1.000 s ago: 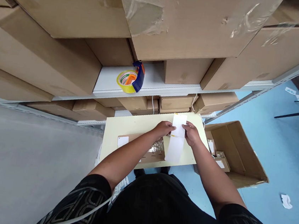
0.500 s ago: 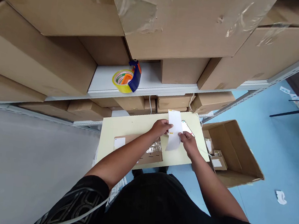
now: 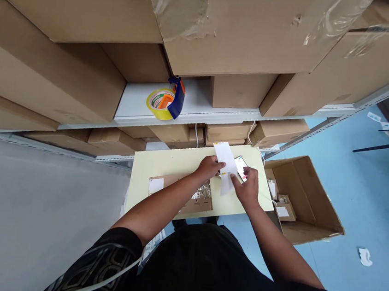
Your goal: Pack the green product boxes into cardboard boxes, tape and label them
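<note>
My left hand [image 3: 210, 166] pinches the left edge of a strip of white labels [image 3: 227, 158] with small yellow marks, above the pale table [image 3: 163, 163]. The strip's lower part hangs down and bends. At its right edge is my right hand [image 3: 248, 190], thumb at the paper and fingers apart; whether the thumb touches it I cannot tell. A phone with a lit screen [image 3: 240, 164] lies just behind the right fingers. Partly under my left forearm rests a flat cardboard box [image 3: 201, 205] with shiny clear tape and a white label [image 3: 156, 185].
A blue tape dispenser with yellow-edged roll [image 3: 176, 105] sits on the shelf [image 3: 197, 114] ahead, among large cardboard boxes [image 3: 248, 35]. An open carton [image 3: 310, 190] holding small labelled boxes [image 3: 285, 212] stands right of the table. A white cable [image 3: 261, 158] runs over the table's right side.
My right hand has let go of its pinch on the label strip, its fingers spreading to the right. The strip's top has tilted left, while my left hand keeps its hold.
</note>
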`<state>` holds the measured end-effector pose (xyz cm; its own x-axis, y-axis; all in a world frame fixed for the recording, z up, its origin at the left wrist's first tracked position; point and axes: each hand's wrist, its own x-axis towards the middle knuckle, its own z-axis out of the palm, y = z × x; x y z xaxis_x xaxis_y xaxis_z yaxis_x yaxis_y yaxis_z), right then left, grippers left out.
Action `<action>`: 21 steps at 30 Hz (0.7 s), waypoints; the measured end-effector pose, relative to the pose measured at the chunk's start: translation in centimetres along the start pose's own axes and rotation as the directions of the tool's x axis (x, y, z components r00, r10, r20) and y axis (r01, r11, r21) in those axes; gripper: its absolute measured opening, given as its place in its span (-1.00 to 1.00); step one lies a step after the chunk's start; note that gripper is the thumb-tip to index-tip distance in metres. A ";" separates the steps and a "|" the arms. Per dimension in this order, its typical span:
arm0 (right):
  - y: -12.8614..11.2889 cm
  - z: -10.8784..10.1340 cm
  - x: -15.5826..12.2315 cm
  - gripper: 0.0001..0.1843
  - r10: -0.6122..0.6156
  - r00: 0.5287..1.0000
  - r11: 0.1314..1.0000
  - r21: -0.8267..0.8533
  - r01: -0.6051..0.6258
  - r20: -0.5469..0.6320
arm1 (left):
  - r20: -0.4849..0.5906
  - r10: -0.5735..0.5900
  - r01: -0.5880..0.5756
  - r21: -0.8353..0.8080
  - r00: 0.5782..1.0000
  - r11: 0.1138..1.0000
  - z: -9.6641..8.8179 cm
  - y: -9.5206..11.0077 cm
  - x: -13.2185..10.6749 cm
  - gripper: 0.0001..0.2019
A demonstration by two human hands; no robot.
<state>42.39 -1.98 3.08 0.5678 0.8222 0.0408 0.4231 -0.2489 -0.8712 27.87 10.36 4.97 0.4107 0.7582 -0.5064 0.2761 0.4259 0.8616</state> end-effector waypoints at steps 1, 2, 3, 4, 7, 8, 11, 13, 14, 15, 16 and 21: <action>-0.4 0.1 -0.4 -0.47 -0.167 0.986 0.978 -0.122 0.167 0.008 | -0.017 -0.002 0.002 0.000 1.000 1.000 0.0 0.0 0.1 -0.67; -0.8 0.4 -0.8 -0.48 -0.290 0.956 0.927 -0.231 0.294 0.053 | -0.031 -0.002 0.002 -0.002 1.000 1.000 0.1 0.0 0.2 -0.67; -1.2 0.6 -1.1 -0.51 -0.364 0.925 0.866 -0.325 0.379 0.108 | -0.044 -0.001 0.001 -0.005 0.999 1.000 0.2 0.0 0.3 -0.67; -1.6 1.0 -1.3 -0.55 -0.403 0.902 0.807 -0.405 0.429 0.153 | -0.056 -0.001 0.000 -0.008 0.998 1.000 0.3 0.0 0.4 -0.67; -1.9 2.0 -1.5 -0.66 -0.433 0.879 0.685 -0.562 0.464 0.199 | -0.077 0.000 -0.002 -0.015 0.997 1.000 0.7 0.2 0.4 -0.69; -1.8 2.2 -1.4 -0.66 -0.435 0.878 0.665 -0.587 0.461 0.197 | -0.078 0.003 -0.004 -0.018 0.997 1.000 0.9 0.3 0.3 -0.70; -1.2 2.8 -1.2 -0.58 -0.443 0.880 0.659 -0.605 0.448 0.170 | -0.078 0.008 -0.011 -0.036 0.997 0.999 1.1 0.4 0.2 -0.71; -0.8 3.2 -1.0 -0.52 -0.447 0.884 0.673 -0.599 0.434 0.138 | -0.081 0.010 -0.013 -0.048 0.997 0.999 1.2 0.4 0.2 -0.70; -0.7 3.3 -0.9 -0.51 -0.447 0.886 0.680 -0.598 0.424 0.120 | -0.081 0.012 -0.016 -0.055 0.997 0.998 1.2 0.3 0.2 -0.69; -0.6 3.4 -0.8 -0.53 -0.447 0.889 0.685 -0.599 0.414 0.103 | -0.082 0.016 -0.021 -0.064 0.997 0.998 1.2 0.2 0.3 -0.70; -0.5 3.5 -0.8 -0.55 -0.446 0.890 0.690 -0.600 0.406 0.089 | -0.083 0.020 -0.027 -0.073 0.996 0.997 1.2 0.1 0.4 -0.70; -0.4 3.2 -0.6 -0.67 -0.454 0.884 0.688 -0.586 0.428 0.112 | -0.094 0.053 -0.062 -0.090 0.994 0.994 1.0 -0.4 0.8 -0.74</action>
<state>39.67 -0.72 1.81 0.2306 0.8969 0.3773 0.9478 -0.1193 -0.2957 28.96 10.35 4.19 0.3415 0.8228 -0.4543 0.1712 0.4208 0.8908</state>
